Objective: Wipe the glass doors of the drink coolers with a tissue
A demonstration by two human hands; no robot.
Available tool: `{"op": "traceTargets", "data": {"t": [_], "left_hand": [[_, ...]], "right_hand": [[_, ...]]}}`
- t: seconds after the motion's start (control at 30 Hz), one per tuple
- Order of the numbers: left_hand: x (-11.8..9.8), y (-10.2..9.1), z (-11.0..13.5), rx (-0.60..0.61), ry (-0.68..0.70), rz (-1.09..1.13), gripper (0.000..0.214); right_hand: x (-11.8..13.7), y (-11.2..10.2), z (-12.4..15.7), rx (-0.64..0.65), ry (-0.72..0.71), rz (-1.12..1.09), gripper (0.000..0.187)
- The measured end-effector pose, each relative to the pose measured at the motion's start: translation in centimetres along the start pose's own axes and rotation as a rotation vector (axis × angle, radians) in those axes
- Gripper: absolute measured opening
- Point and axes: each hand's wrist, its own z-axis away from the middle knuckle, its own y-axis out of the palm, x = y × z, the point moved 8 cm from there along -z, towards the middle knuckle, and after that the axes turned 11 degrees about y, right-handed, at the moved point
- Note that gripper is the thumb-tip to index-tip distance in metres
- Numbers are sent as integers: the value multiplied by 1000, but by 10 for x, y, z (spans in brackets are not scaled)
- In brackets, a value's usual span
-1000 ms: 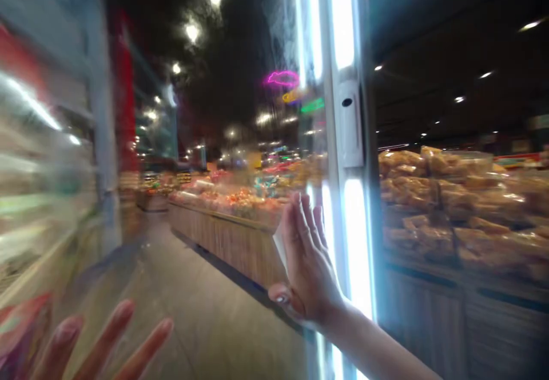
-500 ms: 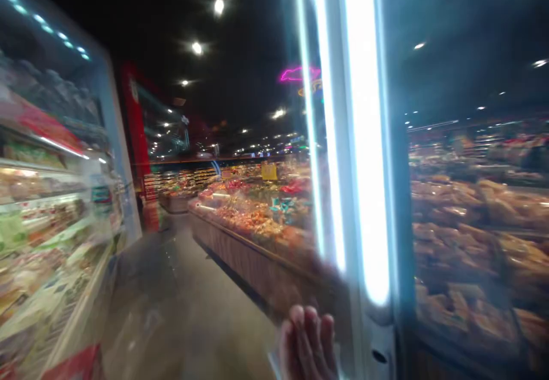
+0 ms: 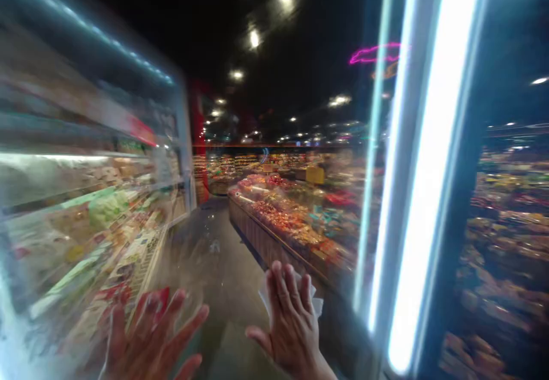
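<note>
My right hand is laid flat with its fingers stretched forward, holding a thin white wipe under its palm and fingers. The wipe's corners show on both sides of the hand. It seems pressed to a clear pane, through which the aisle shows; the pane's surface itself is hard to make out. My left hand is raised at the lower left, blurred, with its fingers spread and nothing visible in it. Past its fingertips a red item shows. A bright upright light strip stands right of my right hand.
Refrigerated shelves with packed goods line the left side. A long wood-sided bin heaped with goods runs along the aisle floor. A red post stands farther back. More goods show blurred at the right.
The view has turned left, so the light strip and bin sit farther right. My left hand has come into view with its fingers spread. More of my right hand and the wipe shows.
</note>
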Motion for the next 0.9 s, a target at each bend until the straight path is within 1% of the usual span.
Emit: {"op": "traceTargets", "data": {"t": [0.03,0.07,0.1,0.13,0.17,0.2,0.23,0.27,0.3,0.33,0.37,0.43,0.47,0.5,0.53,0.57,0.6,0.67,0.7,0.73,0.77,0.8,0.83,0.9], "left_hand": [[11,-4,-3,0,15,14,74],[23,-9,-5,-7,5,30,79],[35,-12,-6,-13,-13,42,82],[45,-15,-6,-14,-29,51,83],[56,-17,-5,-18,-47,57,83],[66,-19,-3,-25,-64,65,82],[76,-20,0,-31,-81,70,81],[85,-20,4,-39,-97,75,80],[93,-20,8,-47,-111,82,79],[101,-18,13,-55,-125,90,78],[107,-16,17,-61,-135,102,78],[115,-9,26,-66,-153,136,77],[117,-5,30,-65,-159,154,77],[119,0,33,-60,-167,172,78],[121,5,36,-54,-177,190,79],[122,9,38,-50,-187,205,80],[122,12,40,-55,-198,217,81],[122,17,42,-72,-220,231,82],[122,19,42,-78,-234,234,84],[120,20,42,-84,-247,234,86],[119,21,42,-85,-265,233,89],[117,21,43,-83,-285,232,93],[116,22,43,-76,-306,231,96],[112,21,44,-63,-348,214,99]], "right_hand": [[5,1,-3,9,-67,-16,94],[4,2,-5,12,-112,-18,94],[-5,2,-10,12,-113,-7,93],[-20,1,-17,9,-59,12,91],[-40,-1,-27,3,42,31,89],[-61,-5,-37,-11,182,42,86],[-75,-8,-46,-37,314,47,84],[-80,-10,-52,-58,417,49,84],[-72,-10,-58,-74,470,50,84],[-52,-6,-62,-77,460,51,85],[-22,0,-65,-69,396,52,86],[47,18,-65,-24,193,58,89],[76,26,-63,-6,107,64,91],[96,32,-61,0,54,71,93],[103,34,-60,2,49,80,93],[101,33,-61,-2,85,89,92],[90,29,-63,-10,151,95,90],[61,17,-69,-40,323,97,84],[50,11,-71,-60,403,93,82],[46,8,-73,-77,460,86,81],[50,7,-74,-87,480,76,82],[62,10,-75,-82,452,65,83],[81,14,-75,-63,377,53,86],[121,25,-71,-9,170,36,91]]}}
